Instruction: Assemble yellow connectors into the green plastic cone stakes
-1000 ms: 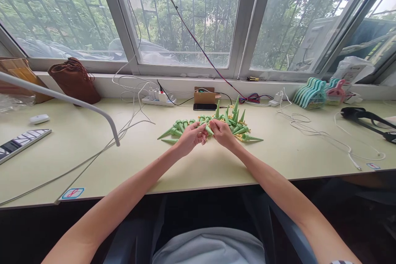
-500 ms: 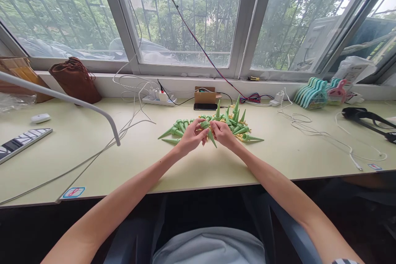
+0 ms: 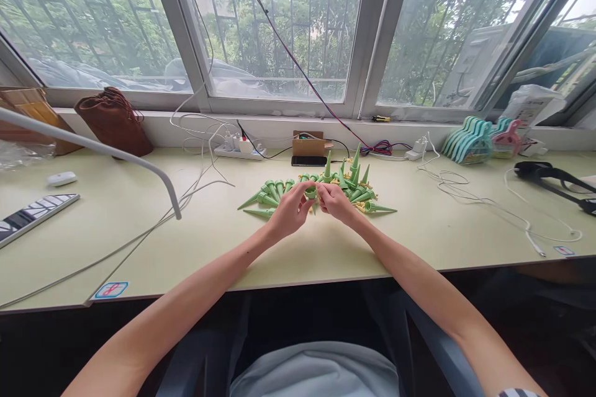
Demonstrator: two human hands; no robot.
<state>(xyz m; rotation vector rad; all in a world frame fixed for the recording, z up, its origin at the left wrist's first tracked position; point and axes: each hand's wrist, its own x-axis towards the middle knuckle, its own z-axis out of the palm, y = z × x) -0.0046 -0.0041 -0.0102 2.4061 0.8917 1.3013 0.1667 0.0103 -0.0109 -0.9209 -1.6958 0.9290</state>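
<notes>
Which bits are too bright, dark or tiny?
In the head view, the windows are bright, whitish in places; head view too, below the desk it's mostly dark; head view again, the green cone in the left hand is tiny, partly covered.

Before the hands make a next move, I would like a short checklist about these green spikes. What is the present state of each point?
1. Held green spike gripped: ok, the left hand closes around its wide end.
2. Right hand close to that end: ok, its fingertips are right beside the rim.
3. Small part in the right fingers: cannot tell, the fingers hide it.
4. Other green spikes all standing: not ok, several stand, many lie down.
5. Yellow pieces fully visible: not ok, spikes partly cover them.
</notes>
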